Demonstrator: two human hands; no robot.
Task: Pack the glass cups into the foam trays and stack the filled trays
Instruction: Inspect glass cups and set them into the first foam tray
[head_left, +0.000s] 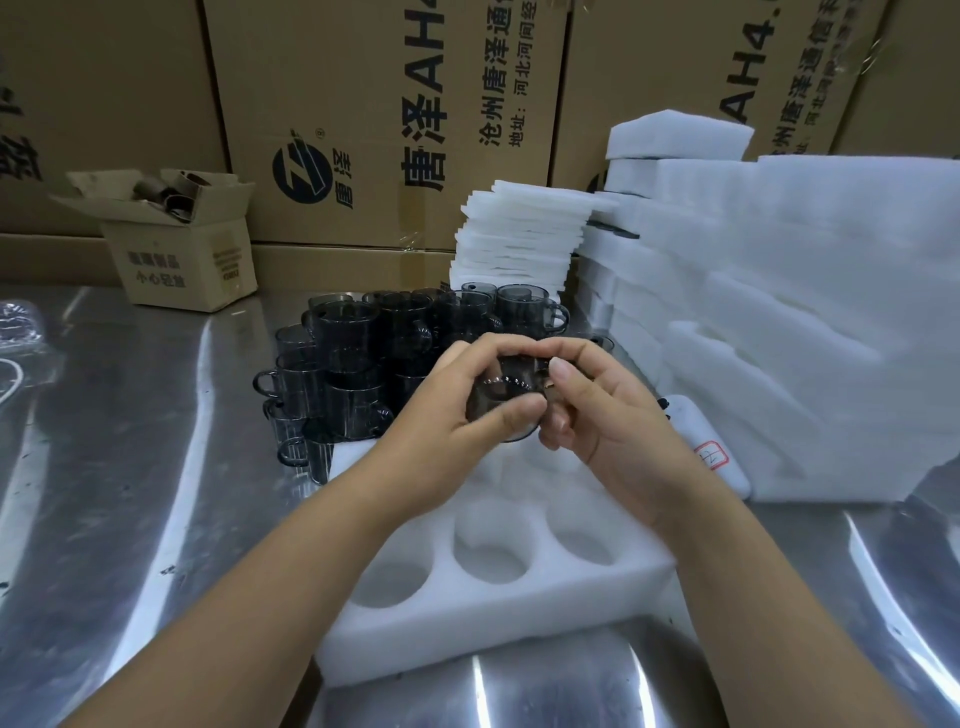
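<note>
Both my hands hold one cup (500, 399) between them, above the far end of the tray (467, 642). The cup is small, of smoky dark-grey see-through glass, and it is tilted so that a round rim faces me; I cannot tell where its handle lies. My left hand (462, 415) wraps the cup, fingers curled over the top and thumb across the lower wall. My right hand (615, 423) pinches its right side with bent fingers. The tray is a white foam block with round wells, three of them showing in the near row, and it lies on the steel table (130, 467). Just behind the hands stands a heap of like cups (358, 353), dark and handled, stacked on one another. Foam sheets (519, 239) and thicker foam blocks (805, 312) rise at the right.
</note>
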